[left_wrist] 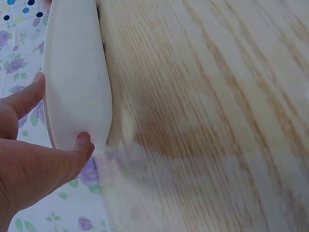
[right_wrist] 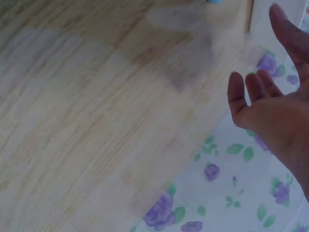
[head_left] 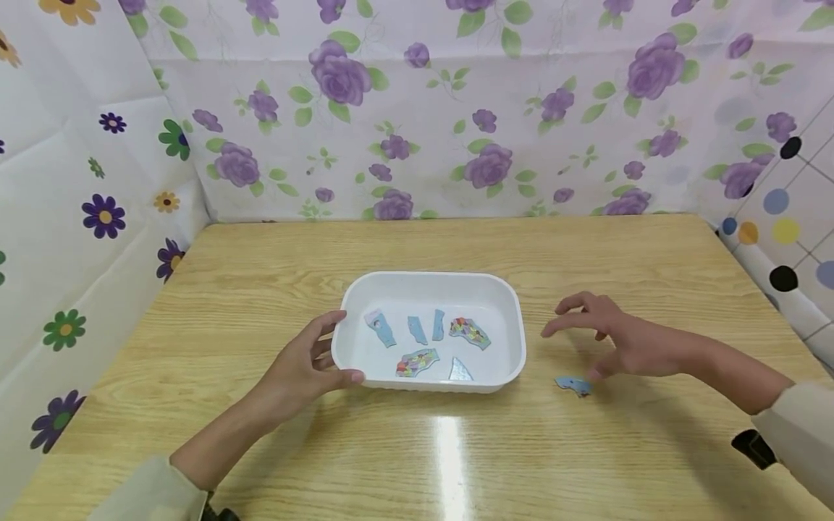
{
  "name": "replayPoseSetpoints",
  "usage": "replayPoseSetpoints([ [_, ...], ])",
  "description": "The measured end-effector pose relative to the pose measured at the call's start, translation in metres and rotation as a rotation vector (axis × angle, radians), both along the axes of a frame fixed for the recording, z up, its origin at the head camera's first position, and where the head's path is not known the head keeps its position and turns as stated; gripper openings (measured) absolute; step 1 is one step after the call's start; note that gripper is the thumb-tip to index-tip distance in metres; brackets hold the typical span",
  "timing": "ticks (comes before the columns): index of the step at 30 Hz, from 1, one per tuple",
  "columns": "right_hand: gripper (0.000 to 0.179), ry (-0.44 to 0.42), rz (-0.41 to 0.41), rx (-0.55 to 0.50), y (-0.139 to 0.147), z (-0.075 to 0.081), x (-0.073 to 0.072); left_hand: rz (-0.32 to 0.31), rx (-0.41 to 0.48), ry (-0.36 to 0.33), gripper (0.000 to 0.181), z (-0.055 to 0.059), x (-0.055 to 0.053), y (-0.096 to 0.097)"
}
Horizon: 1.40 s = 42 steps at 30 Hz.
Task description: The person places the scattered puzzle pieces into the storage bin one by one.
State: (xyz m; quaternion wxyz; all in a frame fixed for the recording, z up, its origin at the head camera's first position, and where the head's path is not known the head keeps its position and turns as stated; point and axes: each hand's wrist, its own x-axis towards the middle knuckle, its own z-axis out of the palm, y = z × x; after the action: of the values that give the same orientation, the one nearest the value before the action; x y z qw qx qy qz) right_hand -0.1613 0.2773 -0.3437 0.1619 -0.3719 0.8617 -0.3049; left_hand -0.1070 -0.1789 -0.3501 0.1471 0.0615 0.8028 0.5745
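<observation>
A white plastic tray [head_left: 426, 386] with rounded corners stands mid-table, several flat, irregular puzzle pieces lying inside. Two of these, one a colourful piece [head_left: 418, 362] at the front and another [head_left: 470, 332] at the right, carry bright patches; the others are mostly light blue. My left hand [head_left: 313, 362] grips the tray's left end, thumb at the front rim and fingers along the side; the left wrist view shows the thumb against the outer wall. To the right of the tray, my right hand [head_left: 619, 340] hovers with fingers spread and loosely bent. Under its thumb lies a blue puzzle piece [head_left: 574, 385] on the table.
The wood-grain table [head_left: 260, 268] reaches back to a wall covered in a purple-flowered sheet [head_left: 430, 108]. Floral and dotted sheets hang at the left and right sides. A dark object [head_left: 754, 449] shows at the right sleeve.
</observation>
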Motion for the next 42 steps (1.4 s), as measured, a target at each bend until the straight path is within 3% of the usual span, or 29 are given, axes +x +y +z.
replayPoseSetpoints([
  [10, 0.054, -0.049, 0.048, 0.030, 0.006, -0.017, 0.010, 0.005, -0.001, -0.004, 0.096, 0.000, 0.000, 0.000],
  [18, 0.056, 0.016, 0.030, 0.007, 0.006, -0.036, 0.012, 0.001, 0.007, 0.000, 0.096, 0.001, 0.000, 0.001],
  [31, 0.032, 0.047, 0.035, -0.093, 0.011, -0.050, 0.009, 0.009, 0.004, -0.010, 0.096, 0.000, 0.000, 0.001],
  [42, 0.030, 0.109, 0.002, -0.050, 0.011, -0.051, 0.014, 0.007, -0.001, -0.001, 0.096, 0.000, 0.000, 0.000],
])
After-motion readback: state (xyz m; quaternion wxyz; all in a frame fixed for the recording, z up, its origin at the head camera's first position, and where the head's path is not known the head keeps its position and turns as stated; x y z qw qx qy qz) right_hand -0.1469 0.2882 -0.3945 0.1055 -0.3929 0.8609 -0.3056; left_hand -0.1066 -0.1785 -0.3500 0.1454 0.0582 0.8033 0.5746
